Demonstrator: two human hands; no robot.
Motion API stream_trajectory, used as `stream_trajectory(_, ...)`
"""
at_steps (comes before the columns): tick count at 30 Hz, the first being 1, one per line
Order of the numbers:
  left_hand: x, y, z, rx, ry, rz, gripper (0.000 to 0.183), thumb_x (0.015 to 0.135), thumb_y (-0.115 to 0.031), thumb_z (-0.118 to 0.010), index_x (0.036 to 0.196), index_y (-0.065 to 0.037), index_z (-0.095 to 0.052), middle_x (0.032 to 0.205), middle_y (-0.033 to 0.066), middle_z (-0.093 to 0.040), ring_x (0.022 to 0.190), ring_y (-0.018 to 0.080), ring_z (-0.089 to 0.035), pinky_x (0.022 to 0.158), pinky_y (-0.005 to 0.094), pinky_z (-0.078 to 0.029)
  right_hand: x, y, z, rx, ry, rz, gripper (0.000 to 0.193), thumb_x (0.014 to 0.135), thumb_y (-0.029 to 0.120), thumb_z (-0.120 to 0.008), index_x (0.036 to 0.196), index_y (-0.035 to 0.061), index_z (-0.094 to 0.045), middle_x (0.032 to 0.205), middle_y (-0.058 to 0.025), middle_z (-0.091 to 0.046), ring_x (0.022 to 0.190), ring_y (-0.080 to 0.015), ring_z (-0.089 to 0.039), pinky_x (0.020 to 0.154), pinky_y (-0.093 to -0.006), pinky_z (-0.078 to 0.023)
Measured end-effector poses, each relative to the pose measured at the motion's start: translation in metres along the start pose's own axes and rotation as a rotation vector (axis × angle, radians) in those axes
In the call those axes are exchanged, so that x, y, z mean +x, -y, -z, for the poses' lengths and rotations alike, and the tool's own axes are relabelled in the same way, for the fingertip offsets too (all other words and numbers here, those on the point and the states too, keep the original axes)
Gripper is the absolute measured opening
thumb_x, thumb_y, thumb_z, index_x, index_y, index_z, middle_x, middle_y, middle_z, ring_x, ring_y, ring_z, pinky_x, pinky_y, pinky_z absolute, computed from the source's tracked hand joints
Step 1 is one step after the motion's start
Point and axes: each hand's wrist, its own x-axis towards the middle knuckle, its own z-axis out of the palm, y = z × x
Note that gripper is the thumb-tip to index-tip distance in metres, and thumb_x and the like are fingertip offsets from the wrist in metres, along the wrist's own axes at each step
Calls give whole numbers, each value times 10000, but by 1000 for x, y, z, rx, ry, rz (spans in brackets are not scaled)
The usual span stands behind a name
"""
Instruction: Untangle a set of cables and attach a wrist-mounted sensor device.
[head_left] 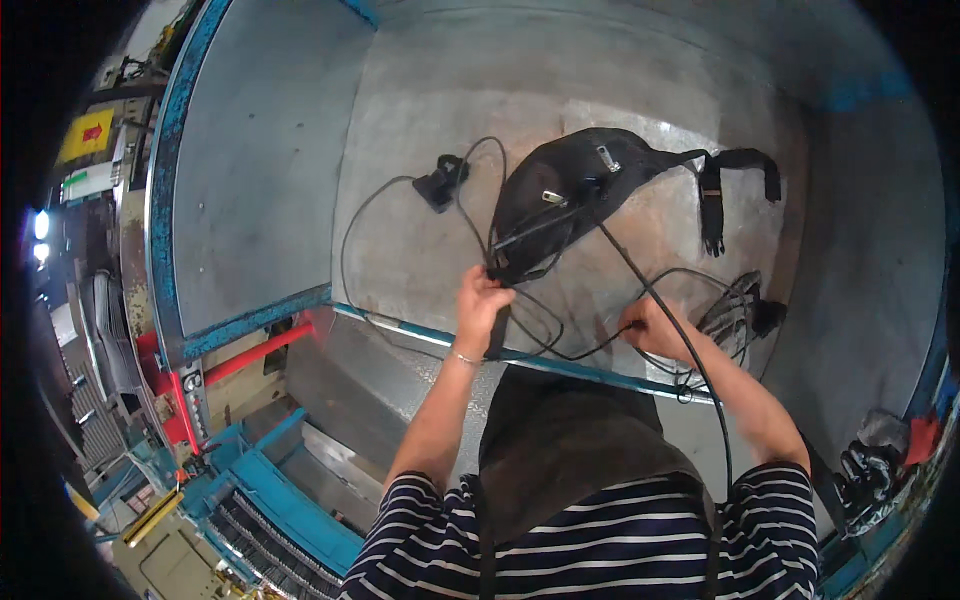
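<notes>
A black waist bag [565,190] with zip pulls lies on the metal surface before me. At its near left end, my left hand [478,308] is closed, thumb and fingers pinching the bag's black strap [497,335], which hangs below the fingers. To the right, my right hand [655,330] is closed round a thin black cable [590,353]. That cable trails left in loops towards the bag. A thicker black cord [645,283] runs from the bag over my right wrist and down past my body. The tips of my right fingers are partly hidden.
A small black device [440,183] sits at the far left on a looping cable. Near the right wall lies a tangled cable bundle [735,315] with a black connector [768,317]. The other strap end with its buckle [712,240] stretches right. A blue-edged metal wall [260,170] rises left.
</notes>
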Motion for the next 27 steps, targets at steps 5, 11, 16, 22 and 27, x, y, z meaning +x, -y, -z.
stream_trajectory(5, 16, -13, 1, -323, -81, 318, 210, 721, -32, -707, 908, -26, -611, 817, 16, -596, 735, 106, -555, 615, 262, -441, 12, 9, -15, -48, 12, 80, 205, 658, 77, -636, 853, 37, -687, 766, -188, -647, 750, -350, -641, 679, -418, -504)
stream_trajectory(11, -15, -10, 3, -451, -39, -2, 201, 746, 48, -666, 927, -32, -627, 810, -5, -590, 752, 83, -552, 708, 222, -438, 17, 12, -26, 198, -147, -98, 184, 721, 92, -657, 888, 19, -680, 738, -194, -642, 667, -301, -638, 631, -364, -492)
stream_trajectory(16, -32, -8, 1, -373, 15, 81, 191, 752, 38, -667, 926, -28, -625, 836, 0, -585, 769, 79, -538, 737, 226, -434, 32, -14, -66, 492, -395, -210, 128, 785, 94, -646, 837, -22, -664, 661, -108, -644, 573, -179, -589, 541, -307, -449)
stream_trajectory(22, -35, -18, 18, -236, -36, 261, 137, 849, -177, -673, 924, -77, -618, 809, -12, -558, 697, 49, -502, 464, 198, -349, 51, 11, -56, 992, -371, -423, 121, 828, 111, -604, 830, -6, -637, 630, -48, -588, 505, -124, -560, 457, -250, -439)
stream_trajectory(27, -41, -67, 9, -37, 11, 197, 228, 873, -274, -651, 991, -81, -620, 898, -2, -579, 831, 98, -541, 587, 254, -440, 91, 11, -57, 1010, -84, -419, 142, 866, 111, -615, 918, -21, -606, 638, -83, -598, 502, -164, -600, 407, -272, -456)
